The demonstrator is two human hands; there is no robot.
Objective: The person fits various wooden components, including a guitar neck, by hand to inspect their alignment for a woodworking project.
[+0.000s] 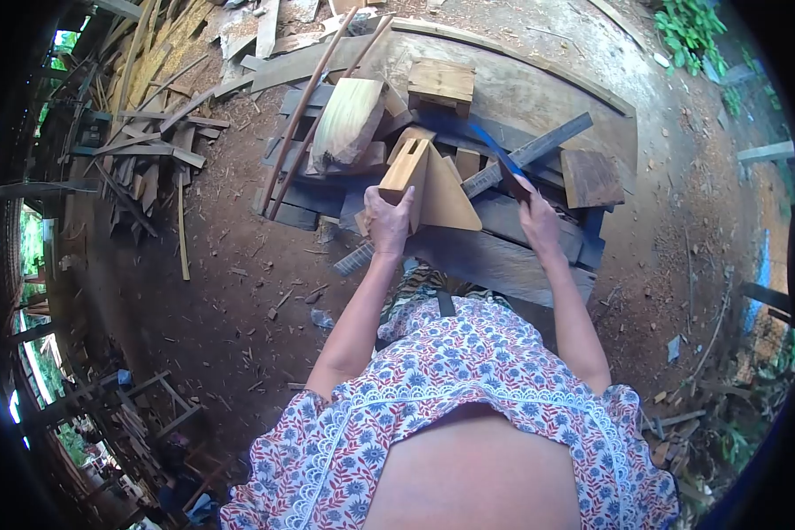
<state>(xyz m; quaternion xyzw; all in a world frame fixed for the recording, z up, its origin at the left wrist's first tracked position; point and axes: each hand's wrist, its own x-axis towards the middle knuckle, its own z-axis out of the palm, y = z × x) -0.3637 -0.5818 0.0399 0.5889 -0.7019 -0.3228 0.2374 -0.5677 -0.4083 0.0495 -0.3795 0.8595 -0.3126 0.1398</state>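
Observation:
My left hand [388,216] grips the lower edge of a small wooden piece [422,184] made of a slotted block and a triangular panel, held upright on dark planks [490,256]. My right hand [537,221] holds a dark-handled tool with a blue blade [495,152] that points up and left, just right of the wooden piece. Both forearms reach forward from my flowered blouse.
A pale log chunk [346,124], a square wooden block [441,84] and a dark square board [590,178] lie on the plank stack. Two long thin poles [302,115] lean across it. Scrap timber is piled at the upper left [146,132]. Dirt ground with wood chips surrounds everything.

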